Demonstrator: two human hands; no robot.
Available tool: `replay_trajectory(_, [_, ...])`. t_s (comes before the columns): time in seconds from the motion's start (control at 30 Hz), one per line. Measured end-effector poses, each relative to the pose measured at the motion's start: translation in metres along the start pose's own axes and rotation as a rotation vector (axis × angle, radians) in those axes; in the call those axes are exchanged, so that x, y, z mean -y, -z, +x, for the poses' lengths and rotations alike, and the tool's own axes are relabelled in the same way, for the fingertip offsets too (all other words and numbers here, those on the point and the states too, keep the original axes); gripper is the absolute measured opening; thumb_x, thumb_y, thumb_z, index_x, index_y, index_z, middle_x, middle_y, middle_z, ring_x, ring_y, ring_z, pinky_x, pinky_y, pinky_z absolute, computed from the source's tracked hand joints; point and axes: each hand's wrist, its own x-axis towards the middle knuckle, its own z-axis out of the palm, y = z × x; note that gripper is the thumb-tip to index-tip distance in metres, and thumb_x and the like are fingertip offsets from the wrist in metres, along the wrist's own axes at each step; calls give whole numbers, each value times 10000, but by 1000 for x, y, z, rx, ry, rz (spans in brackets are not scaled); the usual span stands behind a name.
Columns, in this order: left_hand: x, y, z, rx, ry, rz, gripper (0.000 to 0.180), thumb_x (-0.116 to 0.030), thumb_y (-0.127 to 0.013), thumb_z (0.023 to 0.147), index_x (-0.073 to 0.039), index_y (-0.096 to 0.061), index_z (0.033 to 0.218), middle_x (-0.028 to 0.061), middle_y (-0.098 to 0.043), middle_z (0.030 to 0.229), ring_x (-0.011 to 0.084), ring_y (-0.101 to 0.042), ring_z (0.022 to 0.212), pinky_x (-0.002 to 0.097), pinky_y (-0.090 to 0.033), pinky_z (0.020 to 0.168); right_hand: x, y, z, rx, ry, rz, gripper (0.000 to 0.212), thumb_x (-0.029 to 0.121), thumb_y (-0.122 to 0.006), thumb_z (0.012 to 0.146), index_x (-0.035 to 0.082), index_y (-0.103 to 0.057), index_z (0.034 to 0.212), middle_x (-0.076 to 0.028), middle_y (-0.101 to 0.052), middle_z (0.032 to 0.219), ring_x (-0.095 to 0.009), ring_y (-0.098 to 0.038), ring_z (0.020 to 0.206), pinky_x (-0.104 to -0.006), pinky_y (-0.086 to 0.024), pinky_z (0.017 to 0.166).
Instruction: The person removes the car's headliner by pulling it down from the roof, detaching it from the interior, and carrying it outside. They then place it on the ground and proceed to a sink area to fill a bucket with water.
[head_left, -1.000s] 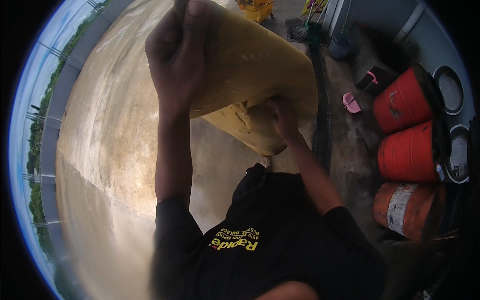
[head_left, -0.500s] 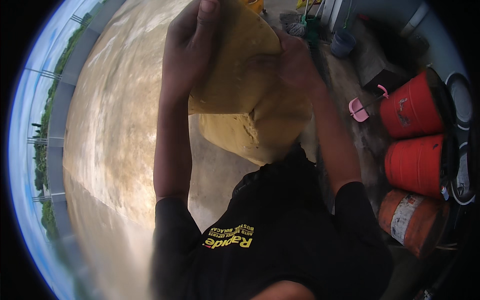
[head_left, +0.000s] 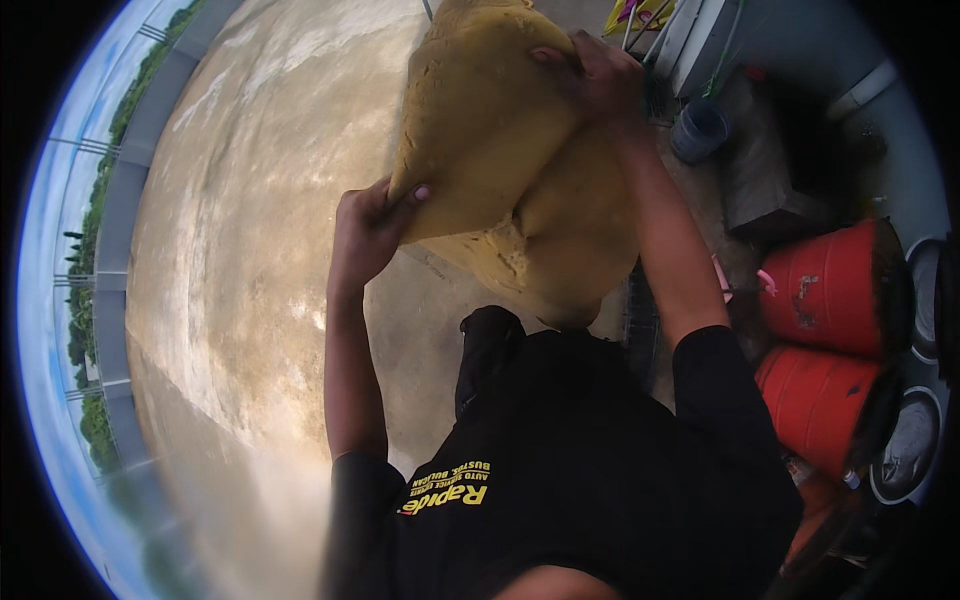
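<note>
A large yellow foam cushion [head_left: 490, 130] with pitted, torn-looking edges is held up in front of me. My left hand [head_left: 368, 228] pinches its lower left corner, thumb on the near face and the other fingers mostly hidden behind. Higher up, my right hand [head_left: 605, 85] grips the right edge, its fingers bent onto the foam. A fold crosses the cushion between the hands, and its lower part bulges toward my body above my leg.
Red drums [head_left: 820, 290] stand at the right beside round pale lids [head_left: 908, 445]. A grey bucket [head_left: 700, 130] sits farther off near a concrete block [head_left: 765, 185]. Stained concrete floor [head_left: 250, 230] stretches left to a low wall [head_left: 120, 270].
My left hand has come down from the cushion's upper left to its lower left corner. My right hand has risen slightly along the right edge. More of the cushion's face shows, and the view has shifted.
</note>
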Motion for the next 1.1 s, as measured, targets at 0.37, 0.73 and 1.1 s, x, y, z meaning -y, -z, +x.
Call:
replay_trajectory(0.37, [67,20,183,-432,-72,-467,265,-246,-669,1063,4,-729,1125,-13,-716,938,38,-598,849,242,-493,774,-150,-24,-242,400,-1701,92,1256,897,-536,841,-93,-310,1580,-317,-373,1614,-400,-352,1520,-468,-303,1228])
replay_trajectory(0.73, [55,56,292,-555,-159,-673,238,-259,-679,1057,-26,-728,1040,-16,-729,946,36,-613,859,243,-492,796,-97,-144,-232,272,-1985,1302,653,570,-664,992,30,-635,1356,-97,-740,1193,-187,-731,1040,-342,-591,877])
replay_trajectory(1.1, [51,94,278,-892,-102,-201,288,-289,-705,1040,-11,-758,984,-3,-733,841,58,-629,757,248,-496,715,-240,-133,-122,12,-1319,864,352,260,-786,974,16,-680,1204,-68,-734,1137,-154,-681,1032,-313,-527,920])
